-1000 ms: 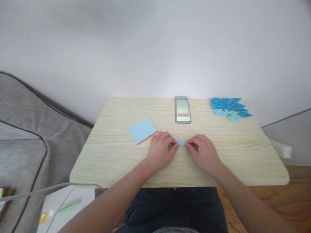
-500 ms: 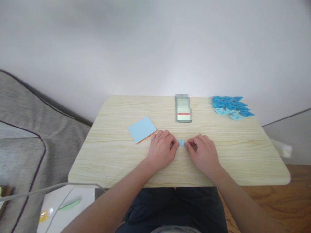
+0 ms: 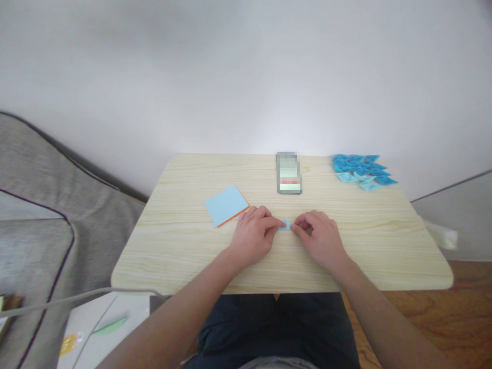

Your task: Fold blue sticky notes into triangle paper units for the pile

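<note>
A small piece of light blue folded paper [image 3: 287, 225] lies on the table between my hands, its ends partly covered by my fingers. My left hand [image 3: 253, 231] presses its outstretched index finger on the paper's left part, with the thumb close below. On the right end, the thumb and index finger of my right hand [image 3: 318, 233] pinch the paper's edge. Just beyond my left hand rests a stack of light blue square paper [image 3: 226, 206] with an orange edge showing beneath.
A phone [image 3: 289, 173], its screen blurred, lies at the table's [image 3: 172, 246] back. Several blue folded paper pieces [image 3: 359, 169] are grouped at the back right. A grey sofa [image 3: 92, 230] stands to the left, and a cable [image 3: 103, 290] passes the table's front left corner.
My left index finger has straightened out onto the paper, where before its tip was pinched with the thumb at the left corner. My right hand keeps its pinch. The view has shifted slightly.
</note>
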